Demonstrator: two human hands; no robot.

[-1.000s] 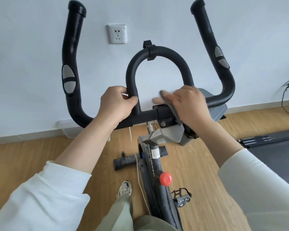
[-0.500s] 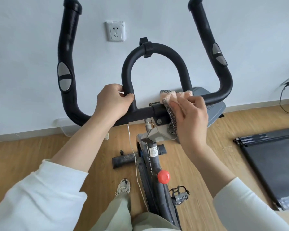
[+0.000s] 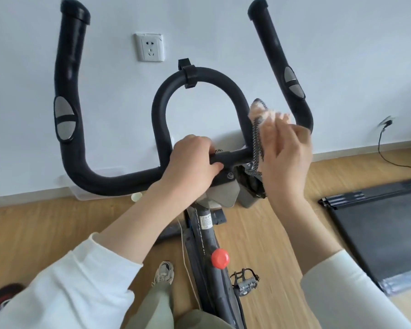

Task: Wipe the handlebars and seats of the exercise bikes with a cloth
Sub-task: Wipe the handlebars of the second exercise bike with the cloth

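The black foam handlebars [image 3: 119, 180] of an exercise bike fill the view, with two upright horns and a middle loop [image 3: 199, 76]. My left hand [image 3: 191, 166] grips the crossbar at the foot of the loop's left leg. My right hand [image 3: 284, 153] presses a peach cloth with a dark mesh edge [image 3: 258, 131] against the loop's right leg and the crossbar beside it. The fingers of that hand are spread and blurred. The seat is out of view.
The bike frame with a red knob [image 3: 220, 257] and a pedal [image 3: 246, 282] runs down below. A wall socket [image 3: 150, 47] is on the white wall behind. A black treadmill [image 3: 377, 224] lies on the wooden floor at right, a cable [image 3: 389, 157] beyond it.
My right hand has carried the cloth from the centre clamp rightward and up onto the loop's right leg. My left hand has slid right along the crossbar. The view has shifted left.
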